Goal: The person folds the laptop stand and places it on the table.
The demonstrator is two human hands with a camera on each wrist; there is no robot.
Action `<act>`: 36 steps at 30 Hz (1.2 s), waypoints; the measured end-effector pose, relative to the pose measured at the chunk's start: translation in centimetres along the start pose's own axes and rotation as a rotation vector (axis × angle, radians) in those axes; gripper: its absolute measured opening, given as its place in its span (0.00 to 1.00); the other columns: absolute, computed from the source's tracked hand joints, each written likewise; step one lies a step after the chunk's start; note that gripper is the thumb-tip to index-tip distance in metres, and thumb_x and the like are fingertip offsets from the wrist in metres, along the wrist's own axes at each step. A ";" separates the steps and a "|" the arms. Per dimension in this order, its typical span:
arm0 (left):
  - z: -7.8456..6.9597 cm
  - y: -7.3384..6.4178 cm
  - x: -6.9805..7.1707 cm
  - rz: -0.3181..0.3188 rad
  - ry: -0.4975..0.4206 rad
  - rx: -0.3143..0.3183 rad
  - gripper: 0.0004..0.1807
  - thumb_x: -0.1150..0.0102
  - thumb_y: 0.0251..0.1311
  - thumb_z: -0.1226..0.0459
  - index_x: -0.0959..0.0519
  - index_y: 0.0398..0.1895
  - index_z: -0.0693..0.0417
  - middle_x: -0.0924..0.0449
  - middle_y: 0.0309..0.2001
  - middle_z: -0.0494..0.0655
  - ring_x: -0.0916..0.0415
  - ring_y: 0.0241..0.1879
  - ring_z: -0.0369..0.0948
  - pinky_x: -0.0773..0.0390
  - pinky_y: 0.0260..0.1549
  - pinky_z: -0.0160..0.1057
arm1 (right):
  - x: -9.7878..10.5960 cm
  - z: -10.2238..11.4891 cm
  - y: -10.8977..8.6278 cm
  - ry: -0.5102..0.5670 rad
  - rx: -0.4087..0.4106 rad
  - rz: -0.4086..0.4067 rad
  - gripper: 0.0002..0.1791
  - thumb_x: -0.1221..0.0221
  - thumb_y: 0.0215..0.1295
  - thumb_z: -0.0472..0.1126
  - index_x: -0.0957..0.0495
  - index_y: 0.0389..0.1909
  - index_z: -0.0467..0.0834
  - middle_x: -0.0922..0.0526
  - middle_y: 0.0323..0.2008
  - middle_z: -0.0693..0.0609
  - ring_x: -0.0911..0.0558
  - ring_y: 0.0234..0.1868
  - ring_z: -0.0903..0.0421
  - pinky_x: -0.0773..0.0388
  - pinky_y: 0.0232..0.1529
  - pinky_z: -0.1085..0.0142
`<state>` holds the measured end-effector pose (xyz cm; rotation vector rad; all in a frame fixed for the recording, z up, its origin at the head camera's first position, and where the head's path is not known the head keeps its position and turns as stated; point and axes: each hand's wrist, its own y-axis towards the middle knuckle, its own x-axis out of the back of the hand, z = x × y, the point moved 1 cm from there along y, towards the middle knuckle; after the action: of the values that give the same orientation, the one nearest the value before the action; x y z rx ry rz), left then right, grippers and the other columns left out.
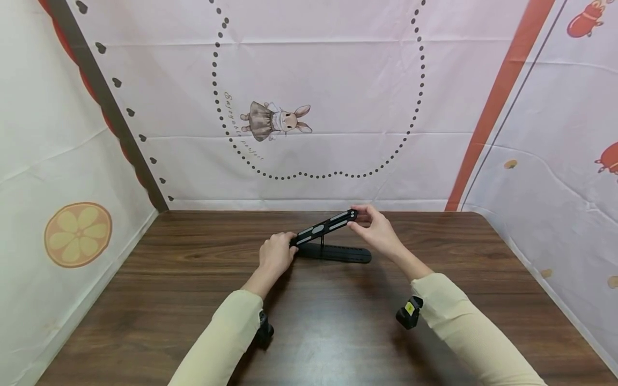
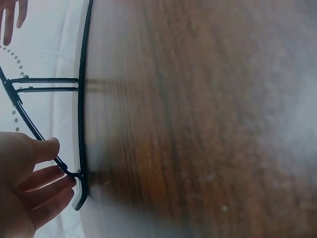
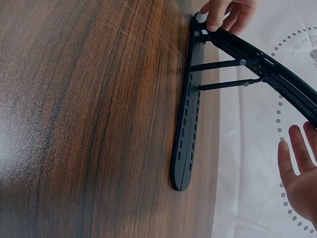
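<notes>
Both hands on the black folding stand (image 1: 318,229) here, and it sits half spread: the base bar (image 1: 345,254) flat on the table (image 1: 318,321), and the upper bar (image 3: 287,84) leaning above it. Take the base bar as the landmark. At its left end, there's the left hand (image 1: 277,251), thumb on one side and fingers on the other, gripping the upper bar's low end right by the joint. Above its right half, well apart from it, there's the right hand (image 1: 379,230), thumb and fingertips pinching the raised tip — a light hold, by the look of it.

And here's the relation that counts, I'd judge: the wedge between the two long axes. The base bar runs left to right; the upper bar climbs away from its left end, rising to the right, so the gap is widest below the right hand. Two slim struts (image 3: 218,65) bridge the middle of that gap. The left hand is clearly the nearer to the base bar, placed to steady the joint, while the right has the long leverage — any change in that angle looks like the right hand's to make.
</notes>
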<state>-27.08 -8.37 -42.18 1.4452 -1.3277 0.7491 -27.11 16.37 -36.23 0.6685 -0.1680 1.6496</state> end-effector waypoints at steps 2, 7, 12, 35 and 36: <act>0.0 0.2 0.0 0.002 0.000 0.007 0.18 0.38 0.55 0.59 0.22 0.50 0.46 0.18 0.43 0.49 0.20 0.27 0.47 0.27 0.16 0.40 | -0.1 0.0 0.1 -0.001 0.000 0.000 0.25 0.41 0.61 0.40 0.34 0.58 0.40 0.24 0.52 0.42 0.23 0.52 0.48 0.23 0.46 0.56; 0.1 0.6 0.0 0.023 -0.006 0.038 0.18 0.37 0.55 0.58 0.21 0.50 0.43 0.18 0.44 0.49 0.20 0.28 0.49 0.27 0.16 0.42 | 0.0 -0.3 0.0 -0.046 0.038 -0.003 0.26 0.41 0.61 0.40 0.35 0.60 0.42 0.25 0.54 0.43 0.22 0.51 0.48 0.23 0.45 0.55; 0.0 0.6 0.3 0.035 -0.002 0.069 0.18 0.37 0.55 0.57 0.21 0.51 0.41 0.18 0.44 0.49 0.21 0.26 0.48 0.29 0.14 0.41 | -0.1 -1.3 -0.4 -0.145 0.063 0.014 0.28 0.41 0.61 0.39 0.37 0.62 0.41 0.26 0.55 0.41 0.22 0.51 0.45 0.23 0.44 0.53; -0.4 0.4 0.1 0.018 -0.042 0.121 0.18 0.37 0.55 0.58 0.21 0.50 0.41 0.17 0.42 0.49 0.25 0.20 0.45 0.34 0.11 0.37 | -1.6 -5.6 -2.5 -0.637 0.048 0.233 0.21 0.37 0.56 0.42 0.24 0.50 0.40 0.26 0.44 0.42 0.26 0.45 0.43 0.28 0.42 0.50; -0.4 0.4 0.1 0.015 -0.041 0.120 0.18 0.37 0.54 0.58 0.21 0.51 0.41 0.17 0.42 0.49 0.26 0.19 0.44 0.34 0.11 0.37 | -1.6 -5.6 -2.5 -0.638 0.045 0.230 0.21 0.37 0.55 0.42 0.24 0.50 0.40 0.26 0.44 0.42 0.26 0.44 0.43 0.28 0.42 0.50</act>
<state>-27.39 -8.03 -41.82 1.5542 -1.3458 0.8246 -26.51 18.16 -42.28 1.2333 -0.6885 1.6082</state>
